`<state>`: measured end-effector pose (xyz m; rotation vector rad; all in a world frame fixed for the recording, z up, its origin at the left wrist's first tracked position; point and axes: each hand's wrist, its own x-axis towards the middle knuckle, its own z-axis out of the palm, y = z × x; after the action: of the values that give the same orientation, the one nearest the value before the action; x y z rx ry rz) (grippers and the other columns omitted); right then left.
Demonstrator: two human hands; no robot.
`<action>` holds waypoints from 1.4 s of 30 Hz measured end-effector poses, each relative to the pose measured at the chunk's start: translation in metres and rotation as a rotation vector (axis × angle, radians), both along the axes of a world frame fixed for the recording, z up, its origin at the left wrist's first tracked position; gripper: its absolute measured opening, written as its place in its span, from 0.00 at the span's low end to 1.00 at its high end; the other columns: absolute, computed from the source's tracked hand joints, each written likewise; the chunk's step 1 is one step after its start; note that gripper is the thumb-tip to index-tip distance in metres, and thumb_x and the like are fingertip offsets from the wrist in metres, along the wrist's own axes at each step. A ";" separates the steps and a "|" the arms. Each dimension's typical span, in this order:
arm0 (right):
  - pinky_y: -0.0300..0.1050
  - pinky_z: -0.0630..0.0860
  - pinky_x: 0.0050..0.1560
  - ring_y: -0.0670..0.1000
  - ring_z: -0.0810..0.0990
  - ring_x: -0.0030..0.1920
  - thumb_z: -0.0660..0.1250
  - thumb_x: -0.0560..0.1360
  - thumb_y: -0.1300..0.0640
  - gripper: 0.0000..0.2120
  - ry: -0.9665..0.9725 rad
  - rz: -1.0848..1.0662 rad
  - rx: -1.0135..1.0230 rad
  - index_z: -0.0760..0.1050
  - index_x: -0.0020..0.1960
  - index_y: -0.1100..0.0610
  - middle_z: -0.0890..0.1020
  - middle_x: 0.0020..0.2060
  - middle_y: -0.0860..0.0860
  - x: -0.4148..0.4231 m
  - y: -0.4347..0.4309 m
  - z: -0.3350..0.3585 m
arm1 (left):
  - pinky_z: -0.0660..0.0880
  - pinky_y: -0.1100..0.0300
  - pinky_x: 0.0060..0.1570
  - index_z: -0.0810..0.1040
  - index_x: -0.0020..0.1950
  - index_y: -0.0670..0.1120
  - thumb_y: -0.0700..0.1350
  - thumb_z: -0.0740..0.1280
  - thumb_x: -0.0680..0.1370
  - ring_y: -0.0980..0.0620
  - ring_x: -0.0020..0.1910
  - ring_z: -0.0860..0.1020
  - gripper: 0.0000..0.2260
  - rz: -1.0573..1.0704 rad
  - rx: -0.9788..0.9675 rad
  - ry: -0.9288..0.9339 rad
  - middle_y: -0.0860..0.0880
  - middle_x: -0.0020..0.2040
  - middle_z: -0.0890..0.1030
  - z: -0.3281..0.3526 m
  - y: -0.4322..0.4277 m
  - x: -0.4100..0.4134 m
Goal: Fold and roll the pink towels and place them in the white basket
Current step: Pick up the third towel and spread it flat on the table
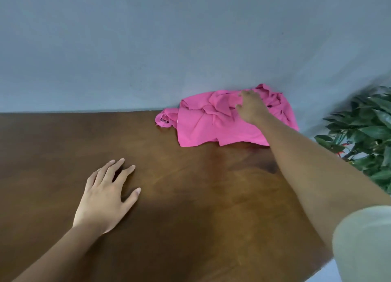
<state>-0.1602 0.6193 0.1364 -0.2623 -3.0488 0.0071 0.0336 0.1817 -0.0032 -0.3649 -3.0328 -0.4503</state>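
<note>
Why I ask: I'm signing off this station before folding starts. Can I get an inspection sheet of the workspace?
Surface: brown wooden table.
Job's things: pink towels in a crumpled, unfolded heap at the far edge against the wall; white basket not in view.
Clutter: nothing seen.
Grippers: left hand flat on the table, fingers spread, holding nothing; right hand on the towel heap, grip too blurred to tell.
Cables: nothing seen.
Surroundings: grey-blue wall behind the table; green plant to its right.
</note>
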 end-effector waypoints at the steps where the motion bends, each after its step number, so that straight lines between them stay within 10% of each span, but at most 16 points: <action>1: 0.58 0.67 0.72 0.62 0.68 0.72 0.66 0.80 0.56 0.25 -0.010 -0.004 0.024 0.67 0.74 0.61 0.71 0.71 0.61 -0.010 0.003 -0.002 | 0.55 0.49 0.78 0.67 0.77 0.58 0.69 0.51 0.78 0.52 0.81 0.55 0.31 0.003 0.003 -0.002 0.53 0.79 0.63 0.000 0.000 0.000; 6: 0.57 0.70 0.70 0.61 0.70 0.71 0.66 0.80 0.57 0.25 -0.037 -0.038 0.141 0.65 0.74 0.60 0.72 0.71 0.61 -0.040 0.020 -0.013 | 0.53 0.52 0.78 0.66 0.77 0.59 0.69 0.51 0.78 0.55 0.81 0.53 0.30 0.013 0.009 -0.013 0.56 0.79 0.62 0.002 0.002 0.001; 13: 0.48 0.77 0.47 0.56 0.79 0.41 0.65 0.78 0.63 0.07 0.098 0.011 0.217 0.81 0.45 0.59 0.82 0.38 0.56 -0.034 0.033 -0.023 | 0.55 0.52 0.78 0.67 0.77 0.60 0.68 0.52 0.78 0.57 0.81 0.53 0.29 0.028 0.024 -0.015 0.57 0.79 0.62 0.003 0.002 0.001; 42: 0.41 0.69 0.43 0.45 0.73 0.43 0.64 0.82 0.56 0.05 0.041 0.155 -0.342 0.75 0.46 0.52 0.75 0.42 0.43 0.328 -0.131 -0.093 | 0.54 0.46 0.78 0.67 0.78 0.51 0.62 0.54 0.83 0.44 0.80 0.57 0.27 -0.055 -0.027 0.040 0.44 0.80 0.64 -0.008 0.000 -0.002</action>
<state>0.1679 0.4879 0.0434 -0.0437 -3.0025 0.5390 0.0316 0.1819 -0.0107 -0.4536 -2.9996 -0.4002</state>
